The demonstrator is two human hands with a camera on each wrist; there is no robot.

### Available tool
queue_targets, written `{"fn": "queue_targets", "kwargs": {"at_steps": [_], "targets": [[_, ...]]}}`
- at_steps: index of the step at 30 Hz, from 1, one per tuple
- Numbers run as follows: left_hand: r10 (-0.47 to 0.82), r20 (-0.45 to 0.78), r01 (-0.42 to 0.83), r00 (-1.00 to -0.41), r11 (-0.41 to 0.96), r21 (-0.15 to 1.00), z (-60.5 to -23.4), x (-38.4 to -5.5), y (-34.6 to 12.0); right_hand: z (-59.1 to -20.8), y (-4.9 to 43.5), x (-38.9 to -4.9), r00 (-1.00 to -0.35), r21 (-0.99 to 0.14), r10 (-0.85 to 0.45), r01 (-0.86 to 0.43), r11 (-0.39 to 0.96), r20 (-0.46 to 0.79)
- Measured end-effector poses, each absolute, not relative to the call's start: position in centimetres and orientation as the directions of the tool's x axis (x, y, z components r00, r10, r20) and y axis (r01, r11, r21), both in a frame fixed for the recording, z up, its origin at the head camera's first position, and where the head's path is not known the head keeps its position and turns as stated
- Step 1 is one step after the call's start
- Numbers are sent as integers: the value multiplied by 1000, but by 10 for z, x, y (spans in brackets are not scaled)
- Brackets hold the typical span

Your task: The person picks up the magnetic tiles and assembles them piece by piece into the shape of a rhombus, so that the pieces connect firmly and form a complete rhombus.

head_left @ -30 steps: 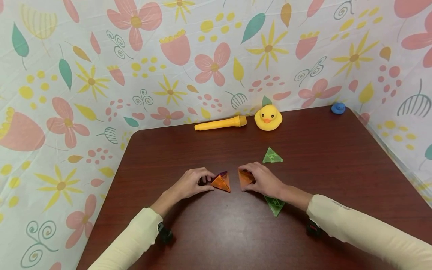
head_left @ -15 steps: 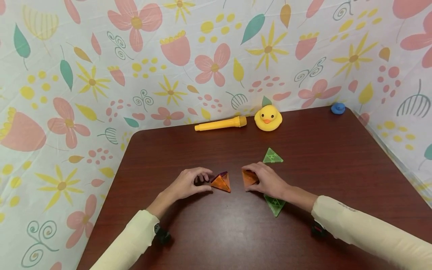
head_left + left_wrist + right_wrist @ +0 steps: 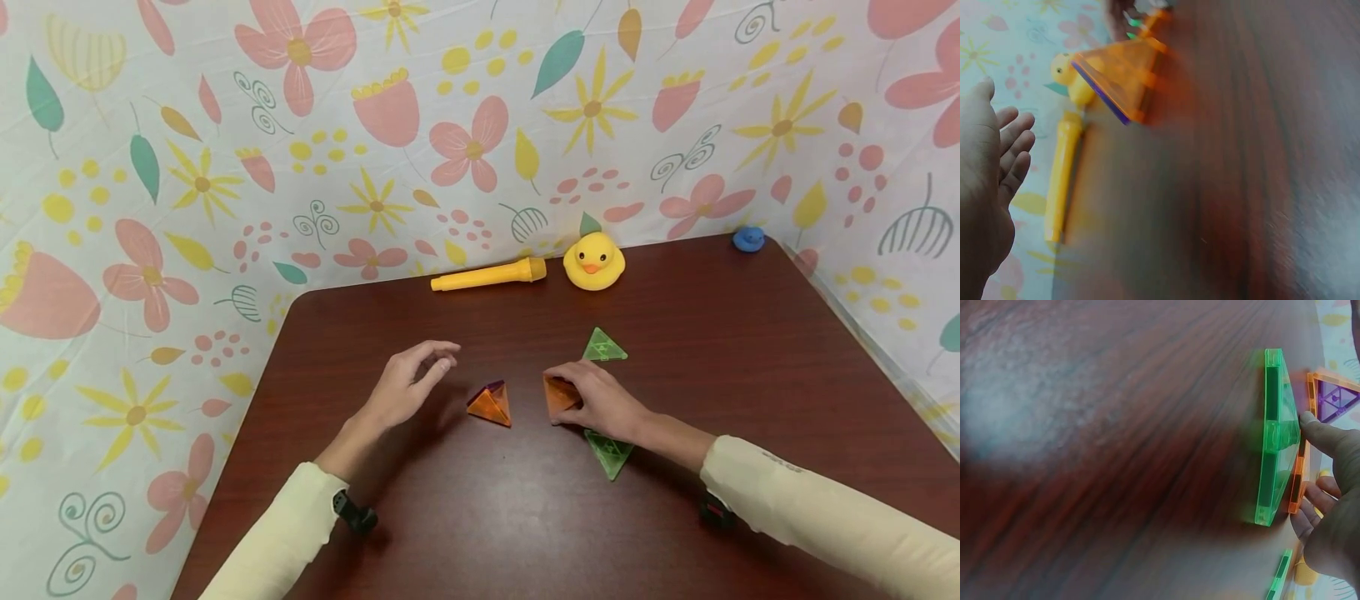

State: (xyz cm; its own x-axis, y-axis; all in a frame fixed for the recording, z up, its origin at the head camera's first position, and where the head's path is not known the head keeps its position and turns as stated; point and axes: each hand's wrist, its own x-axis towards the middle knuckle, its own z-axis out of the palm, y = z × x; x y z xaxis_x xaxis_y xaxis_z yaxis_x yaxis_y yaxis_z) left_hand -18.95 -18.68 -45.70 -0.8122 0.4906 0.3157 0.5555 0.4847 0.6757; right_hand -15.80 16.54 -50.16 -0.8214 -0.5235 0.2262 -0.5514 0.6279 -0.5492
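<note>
My left hand [image 3: 397, 390] is held off the table, fingers relaxed with nothing in them. To its right stands a small pyramid of translucent magnetic tiles [image 3: 489, 407], with orange faces and a purple one behind; in the left wrist view the pyramid [image 3: 1124, 72] is apart from the fingers. My right hand [image 3: 606, 404] pinches an orange triangular magnetic tile [image 3: 557, 397] between thumb and fingers, right of the pyramid. A green triangular tile [image 3: 609, 457] lies below the right hand, partly covered by it; another green tile [image 3: 603, 347] lies just beyond.
Along the back edge of the brown table [image 3: 360, 333] lie a yellow toy microphone [image 3: 487, 276] and a yellow rubber duck [image 3: 593, 262]. A small blue duck [image 3: 748, 239] sits at the far right corner. A flowered cloth [image 3: 465, 108] hangs behind.
My left hand has let go of the pyramid, drawn back up and left, and its fingers have straightened. My right hand has shifted slightly right with the orange tile. The pyramid stays put.
</note>
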Motion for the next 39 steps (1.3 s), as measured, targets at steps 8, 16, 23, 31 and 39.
{"fn": "queue_targets", "kwargs": {"at_steps": [8, 16, 23, 31, 39], "targets": [[457, 351, 541, -817, 395, 743, -441, -185, -168, -503, 168, -158, -816, -554, -530, -558, 618, 232], [458, 350, 531, -817, 359, 768, -434, -174, -141, -499, 169, -158, -824, -562, -522, -544, 623, 219], [473, 394, 559, -788, 281, 781, -436, -165, -112, -487, 179, -166, -835, -615, -497, -524, 589, 235], [469, 361, 527, -806, 290, 799, -445, -149, -75, -479, 197, -183, -874, -648, -411, -473, 597, 259], [437, 329, 512, -837, 417, 751, -465, -134, -54, -478, 217, -200, -933, -698, -302, -350, 624, 198]]}}
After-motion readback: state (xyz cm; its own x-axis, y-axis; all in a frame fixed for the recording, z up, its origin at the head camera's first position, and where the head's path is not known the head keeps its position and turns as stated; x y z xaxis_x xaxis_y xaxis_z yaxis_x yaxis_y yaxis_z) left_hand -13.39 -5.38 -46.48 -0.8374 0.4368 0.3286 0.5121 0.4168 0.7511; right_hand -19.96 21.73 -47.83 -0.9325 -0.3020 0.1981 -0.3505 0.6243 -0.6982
